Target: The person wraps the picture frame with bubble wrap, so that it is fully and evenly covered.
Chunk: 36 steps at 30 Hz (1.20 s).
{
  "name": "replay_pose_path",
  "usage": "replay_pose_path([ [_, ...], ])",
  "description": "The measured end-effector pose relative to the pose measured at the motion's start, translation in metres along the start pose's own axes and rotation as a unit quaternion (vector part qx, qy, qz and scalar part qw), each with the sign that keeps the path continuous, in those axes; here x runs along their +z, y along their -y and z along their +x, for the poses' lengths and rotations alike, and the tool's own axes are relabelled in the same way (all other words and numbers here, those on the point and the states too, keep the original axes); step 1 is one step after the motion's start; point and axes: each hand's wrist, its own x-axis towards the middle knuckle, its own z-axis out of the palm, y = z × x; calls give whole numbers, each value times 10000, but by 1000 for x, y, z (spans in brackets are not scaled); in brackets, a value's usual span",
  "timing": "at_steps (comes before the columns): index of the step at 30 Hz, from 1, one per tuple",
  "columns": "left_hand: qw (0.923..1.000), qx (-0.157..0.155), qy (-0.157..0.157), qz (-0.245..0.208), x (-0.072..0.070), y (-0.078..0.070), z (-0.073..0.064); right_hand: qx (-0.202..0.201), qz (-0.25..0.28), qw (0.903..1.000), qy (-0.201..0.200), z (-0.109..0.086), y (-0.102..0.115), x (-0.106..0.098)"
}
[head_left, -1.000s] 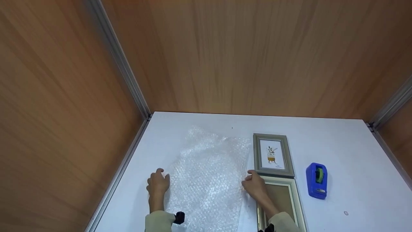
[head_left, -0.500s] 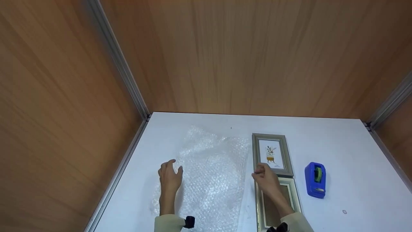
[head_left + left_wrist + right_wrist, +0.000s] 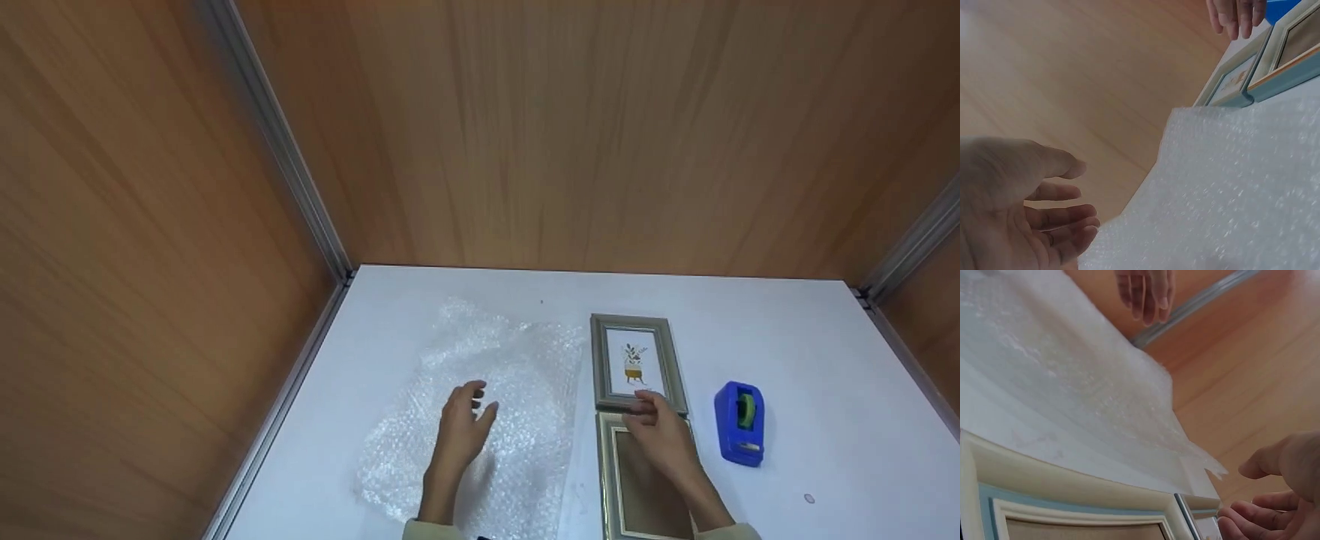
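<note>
My left hand point(image 3: 461, 433) hovers over a sheet of bubble wrap point(image 3: 517, 390), its fingers loosely bent and holding nothing. In the left wrist view the thumb and fingers of that left hand point(image 3: 1033, 208) stand apart. My right hand point(image 3: 664, 435) is above the place where two picture frames meet, also without anything in it. The farther picture frame point(image 3: 600, 360) is grey-green and shows a plant drawing. Nearer lies a second picture frame point(image 3: 609, 480) with a plain brown middle, partly hidden by the right hand and forearm.
A blue tape dispenser point(image 3: 739, 424) with a green roll stands right of the frames. Wooden panels point(image 3: 570, 135) rise behind and beside the white table point(image 3: 795, 337). A small ring-like mark point(image 3: 808, 498) shows at the table's front right.
My left hand has moved right, from the bubble wrap's left edge to over its middle. My right hand has shifted right, from the wrap's edge to over the picture frames.
</note>
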Motion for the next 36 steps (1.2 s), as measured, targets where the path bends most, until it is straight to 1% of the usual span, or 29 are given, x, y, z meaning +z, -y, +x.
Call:
replay_pose_path([
  [3,9994,218,233,-135,13,-7,-6,111,-83,9999,16,-3,-6,-11],
  [7,9981,393,358,-326,30,-14,-12,258,-214,9994,22,-6,-16,-22],
  [9,9976,362,470,-362,38,-18,-15,308,-244,9992,12,-8,-22,-26],
  [15,9949,77,919,-411,61,-30,-19,419,-244,9988,-27,-12,-38,-34],
  [21,9911,-66,1256,-433,82,-35,-23,579,-344,9977,-116,-17,-50,-39],
  [25,9876,-360,1467,-437,94,-37,-28,669,-279,9973,-129,-20,-55,-42],
  [28,9852,-477,1581,-462,102,-39,-32,642,-288,9973,-202,-21,-59,-44],
  [32,9850,-434,1624,-400,112,-41,-38,664,-338,9969,-262,-23,-64,-47],
  [36,9845,-450,1674,-271,121,-44,-43,795,-404,9957,-257,-25,-70,-47],
])
